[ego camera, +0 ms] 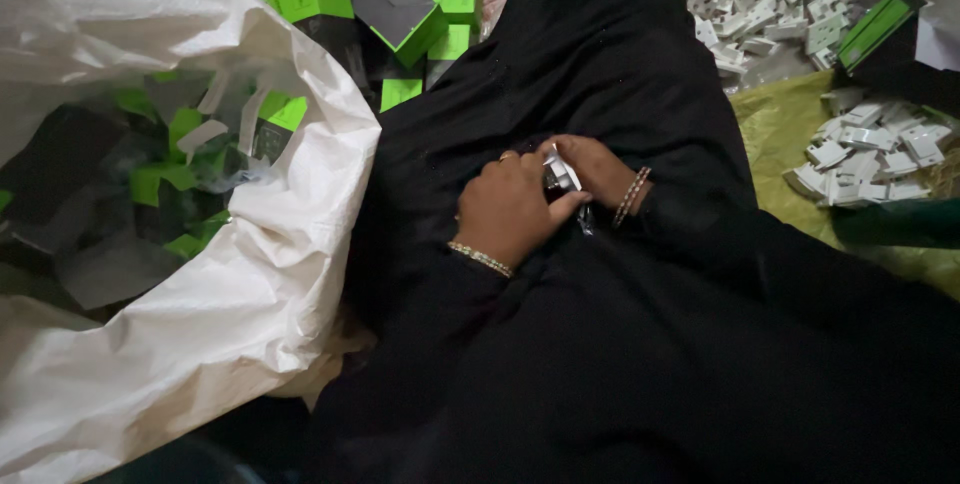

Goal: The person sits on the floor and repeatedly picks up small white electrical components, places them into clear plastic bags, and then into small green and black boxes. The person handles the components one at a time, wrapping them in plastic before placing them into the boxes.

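Head view: pretty dark, so the small white plastic part (pixel 560 173) is mostly hidden between both hands, and only a sliver with a dark metal bit shows. The left hand (pixel 508 210) wraps over it from the front and the right hand (pixel 598 170) pinches it from behind, on the black-robed lap (pixel 600 344). One big white woven sack (pixel 190 334) sits left, full of green-and-grey cardboard boxes (pixel 400 9). Two heaps of white plastic socket plates (pixel 870 149) lie right, too many to count.

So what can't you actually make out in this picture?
- Small white piece between the hands, head view: left hand and right hand cover most of it.
- White sack contents: dim, blurred green and grey boxes.
- White plastic parts: pile cut by the right edge, too small for detail.
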